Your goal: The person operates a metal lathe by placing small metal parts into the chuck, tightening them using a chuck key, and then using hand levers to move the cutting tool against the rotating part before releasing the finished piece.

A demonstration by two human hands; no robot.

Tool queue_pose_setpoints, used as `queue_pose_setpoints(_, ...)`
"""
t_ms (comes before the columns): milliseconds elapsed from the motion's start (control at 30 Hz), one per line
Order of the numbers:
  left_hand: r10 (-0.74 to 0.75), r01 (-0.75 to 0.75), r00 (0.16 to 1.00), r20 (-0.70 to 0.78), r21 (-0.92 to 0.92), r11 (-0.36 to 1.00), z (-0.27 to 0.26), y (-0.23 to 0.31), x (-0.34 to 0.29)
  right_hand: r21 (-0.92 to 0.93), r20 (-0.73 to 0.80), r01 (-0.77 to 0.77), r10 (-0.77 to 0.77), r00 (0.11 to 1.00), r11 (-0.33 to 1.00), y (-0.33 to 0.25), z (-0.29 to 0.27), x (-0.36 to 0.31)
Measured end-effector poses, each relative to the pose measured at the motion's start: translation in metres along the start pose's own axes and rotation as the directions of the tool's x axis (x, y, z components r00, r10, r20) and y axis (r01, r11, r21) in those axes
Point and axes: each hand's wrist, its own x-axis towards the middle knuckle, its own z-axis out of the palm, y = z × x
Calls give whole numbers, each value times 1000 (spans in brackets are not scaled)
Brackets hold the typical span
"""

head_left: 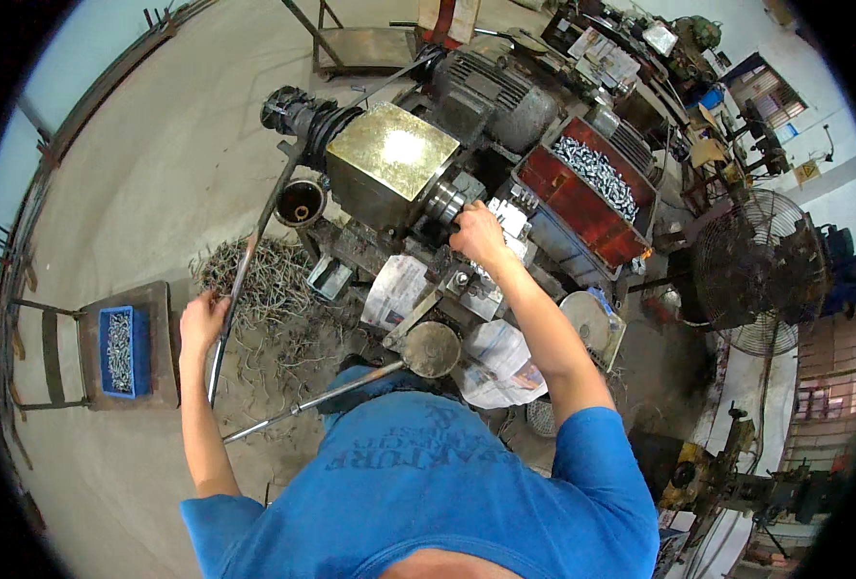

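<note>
I stand over a grimy metalworking machine (394,159) with a shiny brass-coloured top plate. My left hand (200,320) is closed around a long dark metal lever bar (254,251) that runs up toward the machine's left end. My right hand (478,234) reaches forward and rests with curled fingers on small parts at the machine's round metal chuck (444,201); whether it grips anything I cannot tell. A second thin steel rod (303,405) with a round disc end (432,347) lies across just in front of my blue shirt.
A red hopper (582,198) full of small silver parts sits right of the machine. A blue tray of parts (124,349) rests on a brown stool at the left. Curled metal swarf (274,289) covers the floor. A dark floor fan (761,270) stands at the right.
</note>
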Motion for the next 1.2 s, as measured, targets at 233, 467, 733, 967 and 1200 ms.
queue_pose_setpoints(233,3,9,999,-52,231,973,53,-19,26,-2,-10,24,-25,1000,1000,9,9,2)
queue_pose_setpoints(467,226,-129,971,-84,610,782,-9,-141,157,-18,26,-45,45,999,999,-2,1,3)
queue_pose_setpoints(733,250,-225,869,-426,109,968,12,-97,152,156,-271,84,-39,962,984,-27,-46,-45)
queue_pose_setpoints(967,67,13,925,373,-208,978,230,36,103,208,-224,-280,324,919,937,-8,-66,-178)
queue_pose_setpoints(1200,476,-693,713,515,411,592,251,45,152,148,-82,-555,569,818,819,22,-54,-295)
